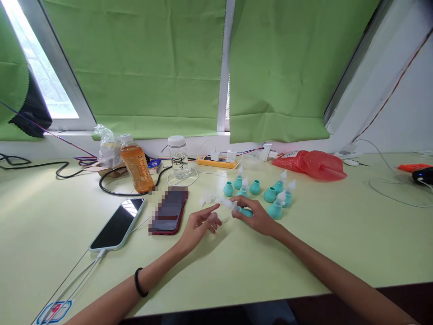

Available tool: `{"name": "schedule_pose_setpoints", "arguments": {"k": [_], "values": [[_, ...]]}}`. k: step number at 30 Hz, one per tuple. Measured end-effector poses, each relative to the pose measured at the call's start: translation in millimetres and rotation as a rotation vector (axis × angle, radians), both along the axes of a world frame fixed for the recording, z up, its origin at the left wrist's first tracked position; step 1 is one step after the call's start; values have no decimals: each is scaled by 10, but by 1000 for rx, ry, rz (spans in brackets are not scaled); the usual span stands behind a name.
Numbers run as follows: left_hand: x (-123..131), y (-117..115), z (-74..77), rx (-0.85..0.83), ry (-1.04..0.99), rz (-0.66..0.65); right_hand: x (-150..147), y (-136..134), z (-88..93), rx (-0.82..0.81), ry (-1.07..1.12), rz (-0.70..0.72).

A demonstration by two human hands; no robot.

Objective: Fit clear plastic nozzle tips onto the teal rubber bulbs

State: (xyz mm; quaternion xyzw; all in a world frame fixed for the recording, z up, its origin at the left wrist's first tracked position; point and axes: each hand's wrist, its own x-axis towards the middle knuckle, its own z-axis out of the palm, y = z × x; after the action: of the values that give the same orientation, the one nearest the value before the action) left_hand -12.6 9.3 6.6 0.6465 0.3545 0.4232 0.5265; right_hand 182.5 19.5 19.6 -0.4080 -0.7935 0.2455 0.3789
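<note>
My right hand (255, 216) has its fingers around a teal squeeze bulb (246, 211), which lies tilted with its mouth facing left. Just left of that mouth is a translucent white nozzle tip (228, 204); whether my right fingertips touch it I cannot tell. My left hand (199, 228) is apart from the bulb, index finger stretched toward the nozzle tip and the other fingers loosely curled. More white tips (208, 199) lie beyond my left fingers. Behind my right hand stand several teal bulbs, some bare like this bulb (255, 187), others topped with a nozzle like this capped bulb (275, 209).
To the left lie a white-cased phone (118, 224) on a cable and a red-cased phone (172, 212). Behind them stand an orange drink bottle (137, 164) and a lidded jar (179, 158). A power strip (216, 162) and a red plastic bag (311, 165) lie along the back.
</note>
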Motion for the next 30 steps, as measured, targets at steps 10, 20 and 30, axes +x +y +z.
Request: {"name": "schedule_pose_setpoints", "arguments": {"k": [10, 20, 30], "values": [[1, -97, -87, 734, 860, -104, 170, 185, -11, 162, 87, -467], [30, -120, -109, 758, 1003, -146, 168, 218, -43, 153, -83, -578], [42, -119, -141, 754, 1000, -120, 139, 191, -44, 244, -151, -652]]}}
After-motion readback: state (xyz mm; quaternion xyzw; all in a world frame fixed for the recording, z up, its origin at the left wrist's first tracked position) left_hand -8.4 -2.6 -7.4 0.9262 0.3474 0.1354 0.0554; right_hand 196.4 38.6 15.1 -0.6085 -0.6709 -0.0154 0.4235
